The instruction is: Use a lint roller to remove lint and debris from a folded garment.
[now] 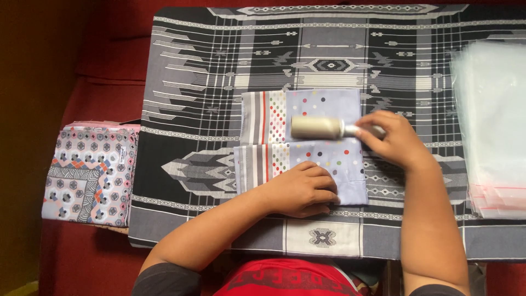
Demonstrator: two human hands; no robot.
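A table covered by a black, grey and white patterned cloth (219, 66) carries the work, and a folded pale lilac fabric (329, 104) with coloured dots and a striped band at its left end lies near the middle of the table, a little toward the near edge. At the right edge sits a stack of clear plastic bags (490, 126), well apart from the hands and lying flat, the lower bags showing a thin red line. Off the left edge, on a red seat (104, 82), rests a pile of folded patterned fabrics (87, 170) in grey, pink and orange; it is also well apart from the hands. Nothing lies between the hands and the lilac fabric. The left hand (300, 189) comes in from the near edge with the forearm angled across the table, palm down, fingers bent and pressed together on the fabric's near half, holding nothing but pinning the cloth flat. The right hand (393, 140) reaches straight in from the near right, its fingers curled closed around the handle of a lint roller (318, 127). The roller's beige cylinder lies sideways across the fabric's middle, touching it, pointing toward the left edge of the table.
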